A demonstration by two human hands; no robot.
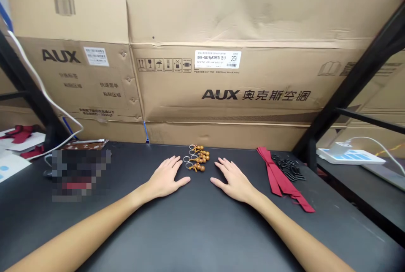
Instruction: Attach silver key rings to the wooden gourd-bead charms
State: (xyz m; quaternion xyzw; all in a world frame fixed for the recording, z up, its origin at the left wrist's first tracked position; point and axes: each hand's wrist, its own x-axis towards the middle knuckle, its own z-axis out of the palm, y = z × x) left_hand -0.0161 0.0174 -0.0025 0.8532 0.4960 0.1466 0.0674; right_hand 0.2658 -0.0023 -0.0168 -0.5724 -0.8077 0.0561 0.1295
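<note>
My left hand [167,177] lies flat on the dark table, thumb out to the right, holding nothing. Opposite it, my right hand [233,179] rests palm down with its fingers spread and nothing in them. Between the two, slightly farther back, sit several gourd keychains [198,159] with brown wooden-looking gourds, orange cords and silver rings. Neither hand touches them; the left fingertips are close to the rings. Right of my right hand lie dark red fabric strips [278,175], partly crossed, beside a pile of black clips or buckles [288,167].
Large cardboard boxes [177,107] stand along the back edge. Black metal posts [341,77] slant up at both sides. At the left are a pixelated item [79,175], a brown package [84,144] and a white cable [47,82]. A white power strip [351,156] is at the right.
</note>
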